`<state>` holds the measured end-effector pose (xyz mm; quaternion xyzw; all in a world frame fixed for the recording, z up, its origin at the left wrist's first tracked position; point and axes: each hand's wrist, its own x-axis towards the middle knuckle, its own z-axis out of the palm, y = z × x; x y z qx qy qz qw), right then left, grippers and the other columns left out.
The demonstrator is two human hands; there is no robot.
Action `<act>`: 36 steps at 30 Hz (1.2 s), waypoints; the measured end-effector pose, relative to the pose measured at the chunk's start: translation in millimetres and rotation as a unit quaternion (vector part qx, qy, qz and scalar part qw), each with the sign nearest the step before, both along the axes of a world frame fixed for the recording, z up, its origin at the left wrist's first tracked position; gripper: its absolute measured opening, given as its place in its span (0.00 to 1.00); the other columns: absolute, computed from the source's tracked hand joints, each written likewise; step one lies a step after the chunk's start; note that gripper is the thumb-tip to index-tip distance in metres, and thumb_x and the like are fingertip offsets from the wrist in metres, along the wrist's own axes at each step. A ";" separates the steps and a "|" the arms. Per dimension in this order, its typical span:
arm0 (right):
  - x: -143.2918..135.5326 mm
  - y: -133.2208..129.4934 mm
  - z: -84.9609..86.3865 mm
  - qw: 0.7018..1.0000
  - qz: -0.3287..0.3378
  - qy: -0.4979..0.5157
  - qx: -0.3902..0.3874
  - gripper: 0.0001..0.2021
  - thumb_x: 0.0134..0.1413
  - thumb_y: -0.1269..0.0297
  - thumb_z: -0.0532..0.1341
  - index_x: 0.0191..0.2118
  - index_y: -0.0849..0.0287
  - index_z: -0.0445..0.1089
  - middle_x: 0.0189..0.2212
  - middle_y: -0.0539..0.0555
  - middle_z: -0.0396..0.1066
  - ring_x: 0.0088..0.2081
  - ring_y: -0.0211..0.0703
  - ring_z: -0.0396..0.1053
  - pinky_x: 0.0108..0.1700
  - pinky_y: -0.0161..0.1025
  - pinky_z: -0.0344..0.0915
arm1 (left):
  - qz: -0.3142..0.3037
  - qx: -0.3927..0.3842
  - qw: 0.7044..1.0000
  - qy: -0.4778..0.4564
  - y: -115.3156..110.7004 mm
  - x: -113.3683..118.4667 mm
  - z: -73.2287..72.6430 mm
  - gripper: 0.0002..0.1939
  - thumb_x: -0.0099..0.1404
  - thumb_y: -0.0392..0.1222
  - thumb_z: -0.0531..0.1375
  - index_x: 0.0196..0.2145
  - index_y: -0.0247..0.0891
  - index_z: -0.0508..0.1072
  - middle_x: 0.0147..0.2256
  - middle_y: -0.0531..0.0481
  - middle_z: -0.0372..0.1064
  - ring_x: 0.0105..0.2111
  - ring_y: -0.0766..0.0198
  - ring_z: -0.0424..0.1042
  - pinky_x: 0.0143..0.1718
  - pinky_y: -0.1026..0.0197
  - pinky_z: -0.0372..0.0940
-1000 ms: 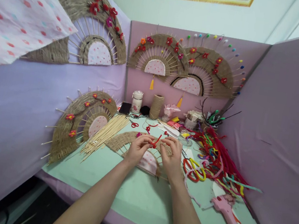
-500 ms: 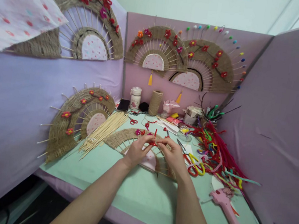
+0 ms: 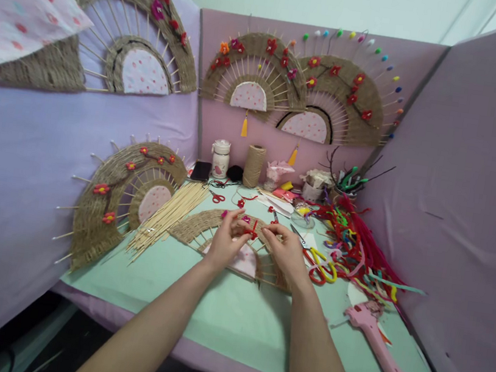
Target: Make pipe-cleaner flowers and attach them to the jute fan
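Pinched between the fingertips of my left hand [image 3: 227, 241] is a small bent piece of red pipe cleaner [image 3: 254, 231]. My right hand [image 3: 284, 248] is just to its right, thumb and forefinger pressed together; whether anything is between them is too small to tell. Both hands are above a twine-wrapped half-round fan [image 3: 196, 225] lying on the table, with a pink dotted centre and red and magenta flowers on its rim. The hands cover part of the fan.
Thin wooden sticks [image 3: 167, 218] lie left of the fan. Yellow-handled scissors [image 3: 323, 265], red scissors [image 3: 217, 197] and a pink glue gun [image 3: 376, 339] are on the table. Coloured pipe cleaners [image 3: 360, 239] pile up at right. A twine spool [image 3: 254, 166] stands behind.
My right fingertips have moved slightly away from the red piece, and my left fingers have shifted around it. The camera view has tilted down and turned a little to the right.
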<state>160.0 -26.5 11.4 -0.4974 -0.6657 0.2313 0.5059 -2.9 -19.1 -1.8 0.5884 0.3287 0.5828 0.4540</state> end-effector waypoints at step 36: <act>-42.0 -11.2 -6.5 0.956 -0.151 -0.185 0.171 0.05 0.52 0.63 0.59 0.31 0.56 0.71 0.31 0.52 0.71 0.39 0.43 0.64 0.45 0.44 0.49 | 0.099 -0.015 0.995 0.015 0.0 6.6 -4.9 0.25 0.57 0.40 0.59 0.54 0.37 0.64 0.38 0.45 0.74 0.39 0.62 0.73 0.43 0.60 0.67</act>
